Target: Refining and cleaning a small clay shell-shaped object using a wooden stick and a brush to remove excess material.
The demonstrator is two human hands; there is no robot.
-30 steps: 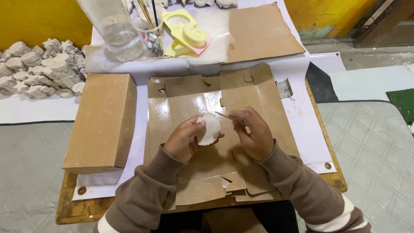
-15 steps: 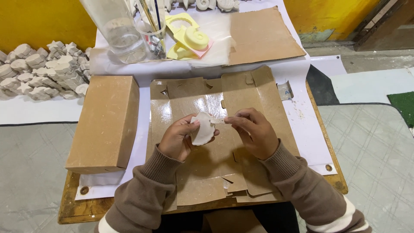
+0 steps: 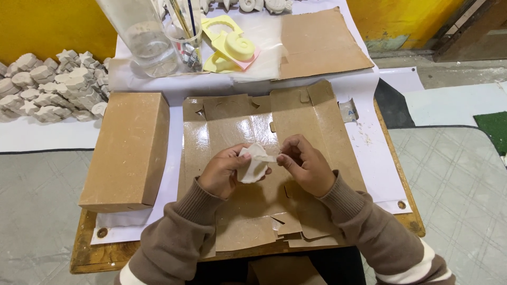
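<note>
left hand [image 3: 222, 174] fingers curled round white plaster piece [image 3: 252, 163]; right hand [image 3: 305, 163] pinching its edge.

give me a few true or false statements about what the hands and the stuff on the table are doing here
1. Both hands hold a white cast piece. True: the left hand grips the white piece and the right hand pinches its edge.
2. The hands work above a flattened cardboard sheet. True.
3. The closed brown box lies to the right of the hands. False: it lies on their left.
4. The yellow mould sits inside the brown box. False: it lies at the far side of the table, beside a clear cup of brushes.
5. A heap of white casts lies off the table to the left. True.
</note>
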